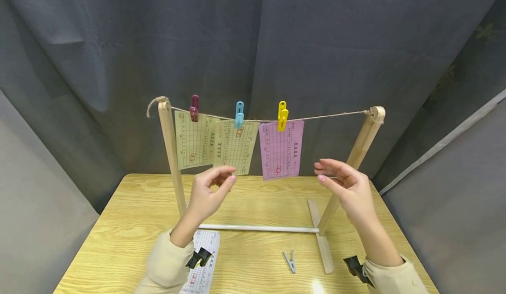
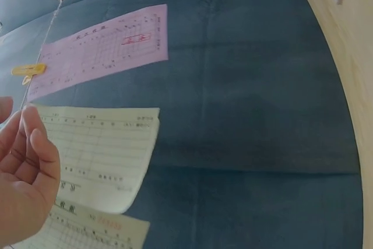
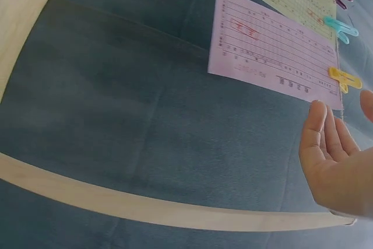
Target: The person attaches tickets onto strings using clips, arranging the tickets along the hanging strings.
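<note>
My left hand (image 1: 211,191) is raised in front of two pale green printed slips (image 1: 194,140), fingers loosely bent with nothing between them. A purple clothespin (image 1: 194,108) and a light blue clothespin (image 1: 239,115) clip these slips to a string (image 1: 324,116). Right of them a pink slip (image 1: 281,150) hangs from a yellow clothespin (image 1: 282,116). My right hand (image 1: 349,186), also holding nothing, is in the air between the pink slip and the right wooden post (image 1: 363,138). In the right wrist view its fingertips (image 3: 317,109) appear near the pink slip's corner.
A grey clothespin (image 1: 290,262) lies on the wooden table (image 1: 253,197). A white printed slip (image 1: 205,259) lies there too, partly hidden by my left sleeve. The stand has a left post (image 1: 169,140), a white crossbar (image 1: 257,228) and a wooden foot (image 1: 325,250). Dark curtain hangs behind.
</note>
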Tool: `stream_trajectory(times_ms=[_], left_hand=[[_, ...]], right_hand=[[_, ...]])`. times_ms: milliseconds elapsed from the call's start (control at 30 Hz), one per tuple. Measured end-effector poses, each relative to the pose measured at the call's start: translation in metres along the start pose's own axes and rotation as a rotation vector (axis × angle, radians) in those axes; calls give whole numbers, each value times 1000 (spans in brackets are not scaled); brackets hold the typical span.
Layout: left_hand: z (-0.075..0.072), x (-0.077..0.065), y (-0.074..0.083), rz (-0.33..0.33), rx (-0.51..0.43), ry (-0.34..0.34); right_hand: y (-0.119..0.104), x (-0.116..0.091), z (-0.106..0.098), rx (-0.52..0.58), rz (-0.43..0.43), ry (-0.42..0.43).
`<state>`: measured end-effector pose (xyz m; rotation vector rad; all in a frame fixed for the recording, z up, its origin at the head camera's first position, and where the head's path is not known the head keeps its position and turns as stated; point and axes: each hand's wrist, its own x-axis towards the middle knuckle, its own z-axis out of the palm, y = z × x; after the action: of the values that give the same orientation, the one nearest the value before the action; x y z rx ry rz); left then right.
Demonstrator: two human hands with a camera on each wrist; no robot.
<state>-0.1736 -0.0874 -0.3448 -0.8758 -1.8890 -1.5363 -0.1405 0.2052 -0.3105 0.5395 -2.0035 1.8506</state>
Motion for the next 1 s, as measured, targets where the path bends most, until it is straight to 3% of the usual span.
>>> stream_trajectory(times_ms=[300,567,1000], left_hand=[[-12,-23,-6,-10,77,-10],[-26,-36,10,-50,142,-66],[-45,-63,-7,-189,218,-76]], right_hand=[[15,-13,0,1,24,-1],[34,-26,0,-65,87,-9],[72,-48,0,-91,197,-43]])
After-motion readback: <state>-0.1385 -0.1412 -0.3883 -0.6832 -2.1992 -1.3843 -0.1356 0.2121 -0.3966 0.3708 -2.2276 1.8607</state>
